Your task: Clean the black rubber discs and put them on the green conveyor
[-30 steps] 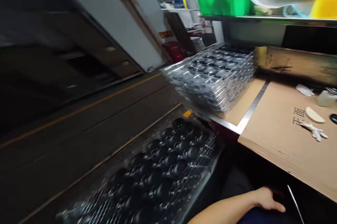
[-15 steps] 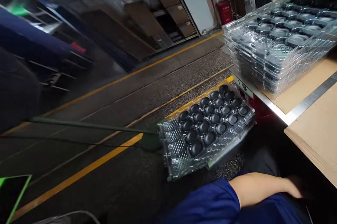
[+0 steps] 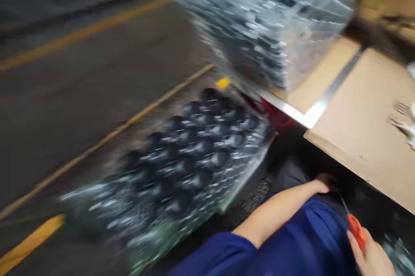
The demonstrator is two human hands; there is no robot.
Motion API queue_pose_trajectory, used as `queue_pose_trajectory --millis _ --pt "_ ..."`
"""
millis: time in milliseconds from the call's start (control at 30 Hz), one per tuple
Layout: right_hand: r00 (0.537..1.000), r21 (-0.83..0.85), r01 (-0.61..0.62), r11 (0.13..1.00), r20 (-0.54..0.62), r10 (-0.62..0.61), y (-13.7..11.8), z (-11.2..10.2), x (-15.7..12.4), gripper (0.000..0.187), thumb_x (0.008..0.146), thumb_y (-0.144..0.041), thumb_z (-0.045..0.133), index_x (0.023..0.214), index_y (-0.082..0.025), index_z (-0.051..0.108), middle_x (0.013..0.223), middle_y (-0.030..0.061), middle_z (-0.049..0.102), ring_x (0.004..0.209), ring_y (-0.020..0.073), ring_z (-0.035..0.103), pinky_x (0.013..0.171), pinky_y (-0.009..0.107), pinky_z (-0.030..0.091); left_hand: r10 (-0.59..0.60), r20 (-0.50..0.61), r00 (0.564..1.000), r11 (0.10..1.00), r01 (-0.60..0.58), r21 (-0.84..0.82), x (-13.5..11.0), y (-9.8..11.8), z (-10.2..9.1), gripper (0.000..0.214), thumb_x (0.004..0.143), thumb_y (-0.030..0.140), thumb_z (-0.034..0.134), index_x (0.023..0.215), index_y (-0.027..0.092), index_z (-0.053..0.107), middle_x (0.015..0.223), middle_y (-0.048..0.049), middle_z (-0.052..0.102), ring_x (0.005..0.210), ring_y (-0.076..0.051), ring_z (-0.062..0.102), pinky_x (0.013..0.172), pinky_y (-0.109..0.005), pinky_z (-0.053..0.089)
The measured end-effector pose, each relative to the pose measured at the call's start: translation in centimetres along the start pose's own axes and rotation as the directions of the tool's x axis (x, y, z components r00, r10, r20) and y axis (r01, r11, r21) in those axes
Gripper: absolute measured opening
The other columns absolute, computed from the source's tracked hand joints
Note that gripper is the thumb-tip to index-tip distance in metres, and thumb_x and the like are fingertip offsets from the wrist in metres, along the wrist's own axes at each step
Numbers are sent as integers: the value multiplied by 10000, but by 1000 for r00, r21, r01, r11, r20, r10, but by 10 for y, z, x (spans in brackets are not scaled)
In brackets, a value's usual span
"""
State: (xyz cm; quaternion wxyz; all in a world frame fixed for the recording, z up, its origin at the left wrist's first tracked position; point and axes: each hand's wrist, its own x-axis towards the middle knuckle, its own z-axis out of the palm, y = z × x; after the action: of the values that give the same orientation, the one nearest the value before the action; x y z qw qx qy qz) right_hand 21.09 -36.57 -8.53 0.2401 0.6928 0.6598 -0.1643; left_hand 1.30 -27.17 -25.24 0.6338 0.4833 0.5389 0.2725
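My right hand (image 3: 372,256) is closed around the orange handle of a tool (image 3: 356,229) with a thin metal shaft, at the lower right. The shaft points up and left towards my left hand (image 3: 325,183), which is low over my dark trouser leg. Shadow and blur hide the left fingers. To the left, a clear plastic tray (image 3: 223,198) carries rows of round black parts (image 3: 204,146), tilted in view and smeared by motion. Neither hand touches this tray.
A tall stack of clear plastic trays (image 3: 259,20) stands on the metal-edged table (image 3: 313,120). Brown cardboard (image 3: 366,129) covers the near tabletop, with a white object (image 3: 409,131) at its right edge. Yellow lines (image 3: 106,142) cross the dark floor.
The view has swung right and down, so the trays and table sit further left. My right hand with the orange-handled tool has come into view. My left arm shows higher and further left.
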Motion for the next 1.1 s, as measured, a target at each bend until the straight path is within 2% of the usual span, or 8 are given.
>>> queue_pose_trajectory --millis 67,167,233,367,467,567,833,1100 --pt "987 41 55 998 151 -60 0 -5 -1 394 1024 -573 359 1069 -252 583 842 78 716 885 296 741 729 352 528 -12 38 999 999 14 -45 9 -10 11 548 622 317 890 1139 175 779 1200 -125 742 1150 -357 666 1029 -435 506" --pt "983 69 22 997 183 -34 -3 -13 1 356 1044 -520 312 1016 -236 523 813 60 718 865 295 743 703 323 457 -16 73 997 990 26 -140 19 -21 24 551 581 189 897 1118 180 775 1181 -105 749 1161 -324 665 1073 -438 485" --pt "984 76 6 997 178 -19 -5 -15 0 331 1046 -503 320 1017 -233 510 825 62 721 867 297 741 685 310 418 -38 61 997 977 50 -208 19 -23 28 538 571 179 908 1093 193 778 1172 -96 752 1157 -310 667 1074 -431 491" --pt "982 88 28 996 184 -44 -7 -11 -4 311 1052 -491 326 1042 -233 500 836 63 723 871 300 739 662 298 370 -138 -4 990 929 127 -349 18 -21 28 502 637 320 913 1102 197 766 1199 -116 735 1171 -305 656 1030 -423 531" --pt "979 97 67 993 188 -84 -9 -8 -5 294 1054 -479 330 1018 -240 497 807 46 717 838 281 739 641 284 344 -249 -7 969 861 218 -461 21 -19 25 525 780 519 792 1181 187 722 1167 -143 733 1071 -297 691 880 -433 603" --pt "981 73 71 995 178 -83 -13 -9 -4 294 1056 -478 329 1016 -243 500 792 41 713 807 276 735 626 279 326 -347 34 937 774 307 -553 23 -19 18 611 832 635 691 1236 177 679 1132 -162 730 994 -298 705 728 -419 634" --pt "978 61 103 993 176 -113 -20 -11 -4 289 1061 -457 313 1036 -235 497 795 42 715 805 283 726 621 290 302 -420 124 899 615 383 -690 22 -13 7 585 854 628 673 1213 165 673 1186 -177 706 1028 -302 699 730 -422 650" --pt "978 103 79 992 187 -97 -18 -5 -4 296 1053 -463 326 1036 -237 517 818 48 723 832 286 726 645 294 331 -429 119 896 624 389 -677 19 -13 7 618 789 601 760 1238 186 676 1233 -177 697 1085 -326 681 755 -455 646"
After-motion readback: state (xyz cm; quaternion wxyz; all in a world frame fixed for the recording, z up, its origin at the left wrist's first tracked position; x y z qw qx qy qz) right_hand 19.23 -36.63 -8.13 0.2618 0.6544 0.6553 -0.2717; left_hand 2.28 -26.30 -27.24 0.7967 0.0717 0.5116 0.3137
